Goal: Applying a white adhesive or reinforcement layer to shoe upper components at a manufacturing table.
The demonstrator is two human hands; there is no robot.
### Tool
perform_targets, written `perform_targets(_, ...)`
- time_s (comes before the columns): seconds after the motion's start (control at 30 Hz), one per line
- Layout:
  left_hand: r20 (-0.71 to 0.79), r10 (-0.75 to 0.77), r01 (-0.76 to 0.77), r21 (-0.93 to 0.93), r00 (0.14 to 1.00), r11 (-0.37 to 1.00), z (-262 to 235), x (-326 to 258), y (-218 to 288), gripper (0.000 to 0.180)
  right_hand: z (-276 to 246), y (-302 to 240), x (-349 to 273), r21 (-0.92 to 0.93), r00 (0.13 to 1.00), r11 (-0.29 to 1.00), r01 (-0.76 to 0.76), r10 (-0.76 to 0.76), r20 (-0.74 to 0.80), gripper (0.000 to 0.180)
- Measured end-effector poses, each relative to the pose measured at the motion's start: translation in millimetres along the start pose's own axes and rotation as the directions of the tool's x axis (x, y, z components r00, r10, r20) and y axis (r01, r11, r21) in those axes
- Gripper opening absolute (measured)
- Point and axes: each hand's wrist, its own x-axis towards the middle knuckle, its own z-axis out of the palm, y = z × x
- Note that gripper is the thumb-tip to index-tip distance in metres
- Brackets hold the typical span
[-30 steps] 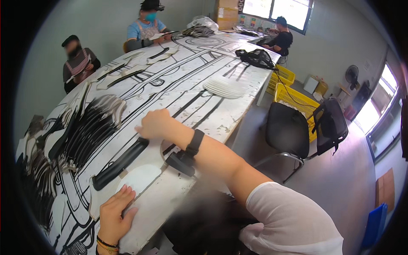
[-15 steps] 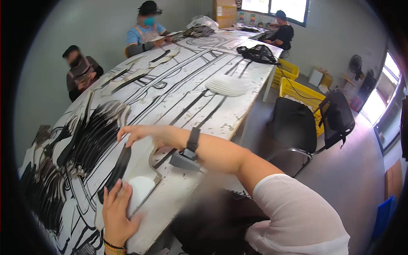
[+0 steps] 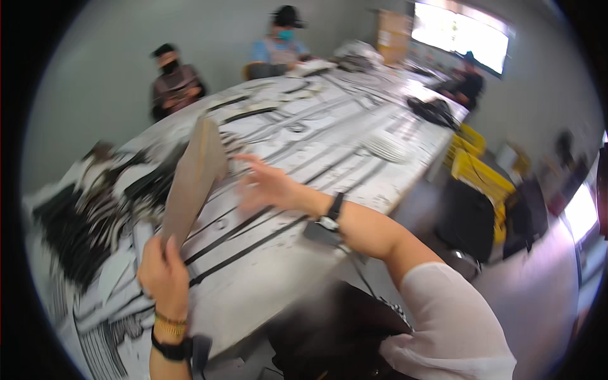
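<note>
My left hand (image 3: pixel 166 273) grips the lower end of a flat cut piece (image 3: pixel 192 180), with the fingers closed on it. The piece is long, greyish brown, with a yellowish line along its upper part, and it is held up over the table, tilted. To its right, my right hand (image 3: pixel 269 187) is in the air with fingers apart, somewhat blurred, holding nothing that I can see. Behind the piece lie overlapping rows of black and cream cut pieces (image 3: pixel 69 234), partly hidden by it.
The long white table (image 3: pixel 253 285) bears black lines. Farther off lie a stack of white pieces (image 3: pixel 387 147) and a black tangled thing (image 3: pixel 434 111). A black chair (image 3: pixel 465 212) and yellow crates (image 3: pixel 481 174) stand to the right. Several people sit around the far side.
The piece lay flat under both hands; now my left hand has lifted it upright. My right hand has come off it to the right. The view has swung left.
</note>
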Motion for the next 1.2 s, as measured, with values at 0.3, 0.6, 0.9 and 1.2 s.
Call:
perform_targets(0.3,-0.112,-0.501,0.331,-0.625,0.858,0.707,-19,30,-40,0.019,93,-6,-12,-0.7,0.83,0.579,0.418,-0.557,0.034,0.029)
perform_targets(0.6,0.074,-0.454,0.325,-0.798,0.888,0.507,-2,15,-18,0.009,204,32,31,-0.825,0.631,-0.27,0.496,-0.54,0.556,0.046)
perform_targets(0.9,0.17,-0.183,0.238,-0.848,0.968,0.473,-22,17,3,0.045,203,32,54,-0.879,0.589,-0.228,0.419,-0.668,0.454,0.073)
perform_targets(1.2,0.11,0.233,-0.033,-0.843,0.966,0.537,-34,11,31,0.056,198,3,10,-0.866,0.6,-0.143,0.479,-0.667,0.442,0.07)
